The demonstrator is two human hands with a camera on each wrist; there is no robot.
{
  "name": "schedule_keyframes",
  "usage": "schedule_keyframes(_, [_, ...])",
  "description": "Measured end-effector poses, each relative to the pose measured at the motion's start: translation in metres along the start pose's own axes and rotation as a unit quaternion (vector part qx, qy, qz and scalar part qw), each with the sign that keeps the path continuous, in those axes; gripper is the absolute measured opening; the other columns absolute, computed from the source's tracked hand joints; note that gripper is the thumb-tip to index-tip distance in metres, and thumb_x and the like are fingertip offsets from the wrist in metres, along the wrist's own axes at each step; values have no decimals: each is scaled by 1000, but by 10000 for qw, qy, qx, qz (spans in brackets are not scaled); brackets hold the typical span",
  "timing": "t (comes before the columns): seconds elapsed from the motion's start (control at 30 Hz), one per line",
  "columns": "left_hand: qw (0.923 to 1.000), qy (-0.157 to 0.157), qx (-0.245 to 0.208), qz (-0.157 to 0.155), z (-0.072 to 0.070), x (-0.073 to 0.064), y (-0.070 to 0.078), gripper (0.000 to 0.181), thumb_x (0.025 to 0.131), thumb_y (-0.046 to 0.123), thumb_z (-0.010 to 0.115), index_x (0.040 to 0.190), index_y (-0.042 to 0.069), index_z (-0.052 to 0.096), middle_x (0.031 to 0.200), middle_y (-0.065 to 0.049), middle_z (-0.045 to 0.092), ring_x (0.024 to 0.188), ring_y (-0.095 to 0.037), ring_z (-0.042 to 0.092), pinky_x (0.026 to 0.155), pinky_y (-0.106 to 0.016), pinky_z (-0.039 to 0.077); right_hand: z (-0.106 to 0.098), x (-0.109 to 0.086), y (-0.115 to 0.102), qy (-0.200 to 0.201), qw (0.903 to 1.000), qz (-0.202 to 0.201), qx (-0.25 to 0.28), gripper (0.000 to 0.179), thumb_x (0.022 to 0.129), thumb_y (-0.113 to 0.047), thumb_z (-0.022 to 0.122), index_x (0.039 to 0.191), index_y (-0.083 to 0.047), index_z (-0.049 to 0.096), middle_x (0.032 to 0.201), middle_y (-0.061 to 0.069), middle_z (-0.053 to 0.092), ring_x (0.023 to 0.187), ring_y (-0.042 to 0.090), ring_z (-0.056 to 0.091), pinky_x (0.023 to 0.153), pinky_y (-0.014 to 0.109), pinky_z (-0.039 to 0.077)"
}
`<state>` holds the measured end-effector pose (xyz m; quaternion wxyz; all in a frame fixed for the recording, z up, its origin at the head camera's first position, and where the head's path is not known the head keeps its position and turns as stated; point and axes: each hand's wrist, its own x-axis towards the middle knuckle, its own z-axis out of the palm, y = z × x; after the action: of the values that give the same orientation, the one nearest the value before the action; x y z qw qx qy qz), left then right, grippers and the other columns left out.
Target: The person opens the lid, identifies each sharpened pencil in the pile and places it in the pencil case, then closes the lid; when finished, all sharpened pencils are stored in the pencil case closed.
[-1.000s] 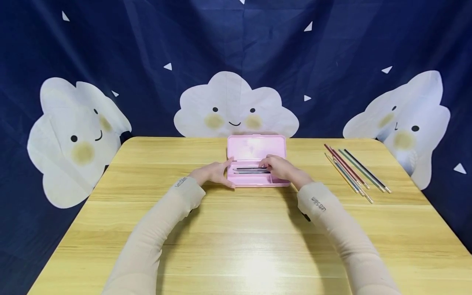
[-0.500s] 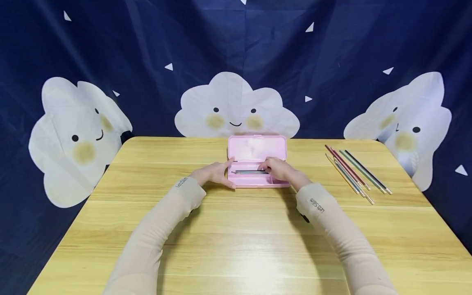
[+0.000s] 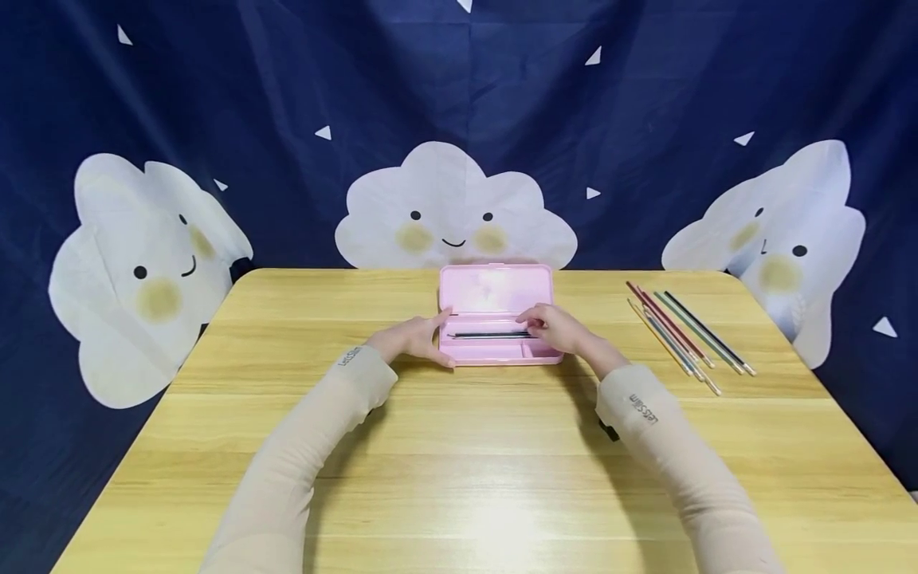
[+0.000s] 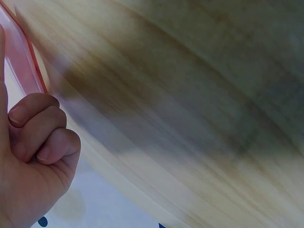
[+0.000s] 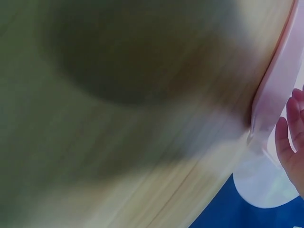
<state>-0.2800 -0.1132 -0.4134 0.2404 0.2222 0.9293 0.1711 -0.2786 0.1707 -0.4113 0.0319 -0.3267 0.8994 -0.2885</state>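
A pink pencil case (image 3: 480, 352) lies with its lid tipped back near the far edge of the table. Several dark pencils (image 3: 488, 336) lie lengthwise in its long compartment. My left hand (image 3: 416, 336) grips the case's left end, thumb at the front corner and index finger toward the hinge. Its other fingers (image 4: 35, 116) are curled in the left wrist view. Over the right part of the case, my right hand (image 3: 555, 328) has its fingers loosely bent above the pencils' right ends, which it partly hides. In the right wrist view its fingers (image 5: 283, 137) show beside the pink wall.
Several coloured pencils, among them a red pencil (image 3: 670, 323), a green pencil (image 3: 696, 328) and a black pencil (image 3: 706, 327), lie on the wooden table (image 3: 459, 462) to the right. A dark blue curtain (image 3: 287, 80) with cloud faces hangs behind the table.
The pencils in the case have settled lower, toward the front of their compartment. My right hand has shifted slightly right and its fingers have loosened. The left hand keeps its place on the case.
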Motion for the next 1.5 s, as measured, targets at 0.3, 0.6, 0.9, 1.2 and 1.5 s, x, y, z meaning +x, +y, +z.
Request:
schedule_keyframes(0.3, [10000, 45, -48, 73, 1, -2, -3, 114, 70, 52, 72, 148, 12, 0, 142, -26, 29, 129, -31, 34, 107, -38, 27, -12, -19, 8, 175, 9995, 185, 163, 22, 82, 11, 56, 104, 11, 62, 82, 14, 60, 76, 22, 52, 72, 35, 45])
schedule_keyframes(0.6, [10000, 44, -2, 79, 2, -1, -1, 113, 70, 52, 72, 148, 11, 0, 139, -29, 32, 126, -31, 38, 106, -39, 29, -23, -47, 23, 563, 9983, 128, 125, 21, 82, 10, 58, 103, 11, 62, 78, 13, 59, 74, 20, 52, 69, 34, 47])
schedule_keyframes(0.9, [10000, 39, -9, 40, 2, -1, -1, 114, 70, 52, 72, 148, 13, -1, 141, -28, 30, 128, -31, 36, 106, -38, 28, -43, -82, 40, 599, 9961, 616, -224, 21, 82, 9, 58, 102, 12, 61, 79, 12, 59, 74, 20, 51, 67, 33, 44])
schedule_keyframes(1.2, [10000, 43, 16, 9, 2, 0, -2, 113, 70, 54, 71, 148, 14, -1, 142, -28, 29, 129, -32, 34, 107, -39, 27, -59, -109, 56, 481, 9907, 1225, -359, 24, 85, 5, 56, 108, 13, 58, 84, 16, 60, 78, 27, 54, 69, 40, 45])
schedule_keyframes(1.5, [10000, 7, 10, 11, 1, 0, -1, 114, 70, 53, 71, 148, 14, -2, 142, -28, 28, 129, -32, 34, 107, -39, 27, -69, -126, 74, 644, 9810, 1736, -580, 28, 85, 1, 58, 110, 15, 55, 79, 14, 57, 71, 20, 48, 62, 32, 39])
